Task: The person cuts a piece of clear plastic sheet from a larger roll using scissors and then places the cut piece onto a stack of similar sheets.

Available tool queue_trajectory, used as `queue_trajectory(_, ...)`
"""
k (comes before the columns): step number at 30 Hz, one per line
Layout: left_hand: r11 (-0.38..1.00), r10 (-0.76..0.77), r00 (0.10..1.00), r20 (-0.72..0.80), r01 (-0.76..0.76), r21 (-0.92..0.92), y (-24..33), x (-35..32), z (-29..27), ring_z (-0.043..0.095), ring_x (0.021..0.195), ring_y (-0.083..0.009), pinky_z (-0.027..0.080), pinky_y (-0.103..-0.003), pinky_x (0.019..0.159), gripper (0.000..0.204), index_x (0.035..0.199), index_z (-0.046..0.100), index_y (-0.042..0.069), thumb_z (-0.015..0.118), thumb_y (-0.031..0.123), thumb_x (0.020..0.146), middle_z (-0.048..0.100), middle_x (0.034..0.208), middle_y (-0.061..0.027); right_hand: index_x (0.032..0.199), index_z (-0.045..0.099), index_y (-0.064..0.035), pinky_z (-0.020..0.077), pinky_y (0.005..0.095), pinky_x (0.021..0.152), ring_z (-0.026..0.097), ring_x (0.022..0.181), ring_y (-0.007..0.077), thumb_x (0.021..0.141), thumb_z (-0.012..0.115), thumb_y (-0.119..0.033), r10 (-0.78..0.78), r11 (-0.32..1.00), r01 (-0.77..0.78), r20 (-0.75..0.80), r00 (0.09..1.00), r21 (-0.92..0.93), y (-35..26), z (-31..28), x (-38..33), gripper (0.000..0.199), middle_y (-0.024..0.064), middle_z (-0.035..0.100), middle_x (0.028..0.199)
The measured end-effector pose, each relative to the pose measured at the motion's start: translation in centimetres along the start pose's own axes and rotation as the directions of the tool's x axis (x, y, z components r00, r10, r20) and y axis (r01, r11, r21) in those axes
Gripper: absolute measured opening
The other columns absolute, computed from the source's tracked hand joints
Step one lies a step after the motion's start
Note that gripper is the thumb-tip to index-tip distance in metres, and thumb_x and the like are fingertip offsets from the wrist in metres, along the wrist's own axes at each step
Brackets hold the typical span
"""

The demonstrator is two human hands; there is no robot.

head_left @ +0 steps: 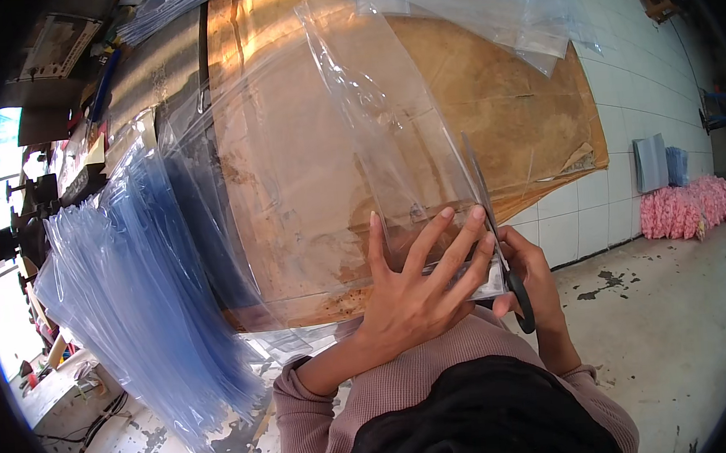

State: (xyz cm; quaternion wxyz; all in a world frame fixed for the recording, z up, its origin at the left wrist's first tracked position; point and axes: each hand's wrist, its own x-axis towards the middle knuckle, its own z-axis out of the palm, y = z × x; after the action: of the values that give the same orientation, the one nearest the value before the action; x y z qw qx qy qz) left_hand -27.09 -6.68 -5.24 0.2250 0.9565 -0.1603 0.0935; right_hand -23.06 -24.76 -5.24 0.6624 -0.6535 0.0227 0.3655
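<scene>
My left hand lies with fingers spread on a clear plastic sleeve, pressing it to the brown cardboard on the table. The sleeve is long and stretches away from me across the cardboard. In my right hand is a pair of scissors with black handles. Their blades point away from me along the sleeve's right edge, beside my left fingertips. Part of my right hand's grip is hidden behind the handles. More clear plastic film covers the cardboard to the left of the sleeve.
A thick stack of bluish plastic sleeves hangs over the table's left edge. Further clear sheets lie at the far side. Against the tiled wall at right sit a pink bundle and blue-grey packs. Black cables run at lower left.
</scene>
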Motion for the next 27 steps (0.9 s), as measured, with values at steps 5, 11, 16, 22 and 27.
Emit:
queue_trajectory(5,0.999,0.0,1.0,0.022,0.001,-0.035,0.0,-0.1,-0.3,0.042,0.125,-0.0222,0.015,-0.07,0.1,0.074,0.126,0.051,0.02,0.067,0.037,0.055,0.041,0.14,-0.0024,0.118,0.043,-0.0021,0.0386,0.019,0.067,0.047,0.075,0.0051,0.048,0.089,-0.045,-0.002,0.997,0.003,-0.009,1.0,0.081,-0.4,0.8,-0.3,0.094,-0.0002,0.053,0.087)
queue_trajectory(11,0.988,0.004,0.994,-0.105,-0.02,-0.151,-0.5,-0.3,-1.5,0.052,0.115,-0.029,0.015,-0.062,0.103,0.05,0.12,0.052,0.004,0.059,0.022,0.074,0.053,0.126,-0.0181,0.118,0.043,-0.0035,0.0389,0.0248,0.067,0.048,0.075,0.0106,0.064,0.08,-0.027,-0.304,0.907,0.237,-0.152,0.94,-0.347,-3.0,-1.4,-1.4,0.07,0.003,0.05,0.084)
queue_trajectory(16,0.984,0.0,0.962,-0.274,-0.049,-0.173,-0.9,-2.2,-1.4,0.058,0.109,-0.0261,0.018,-0.058,0.104,0.039,0.117,0.055,0.005,0.056,0.021,0.081,0.061,0.116,-0.015,0.116,0.046,-0.0001,0.0433,0.0355,0.069,0.052,0.084,0.0278,0.075,0.069,-0.008,-0.586,0.476,0.127,-0.207,0.783,-0.87,-5.2,-0.4,0.5,0.047,0.0155,0.054,0.094)
queue_trajectory(22,0.985,0.033,0.942,-0.333,-0.087,-0.148,-1.3,-3.3,-1.5,0.06,0.106,-0.0207,0.023,-0.054,0.104,0.032,0.112,0.06,0.008,0.06,0.016,0.081,0.065,0.11,-0.0098,0.109,0.057,-0.0026,0.0456,0.0373,0.077,0.049,0.1,0.0331,0.076,0.069,-0.01,-0.705,-0.154,-0.088,0.048,0.708,-0.984,-7.0,1.6,0.7,0.037,0.0167,0.053,0.11)
queue_trajectory(27,0.987,0.065,0.932,-0.357,-0.112,-0.112,-1.5,-3.5,-1.6,0.062,0.104,-0.0185,0.027,-0.05,0.1,0.027,0.108,0.061,0.006,0.058,0.014,0.082,0.066,0.107,-0.0086,0.099,0.064,-0.0053,0.0471,0.0326,0.078,0.055,0.101,0.0259,0.074,0.067,-0.013,-0.768,-0.146,0.432,0.377,0.518,-0.89,-8.6,2.4,0.8,0.026,0.0125,0.057,0.113)
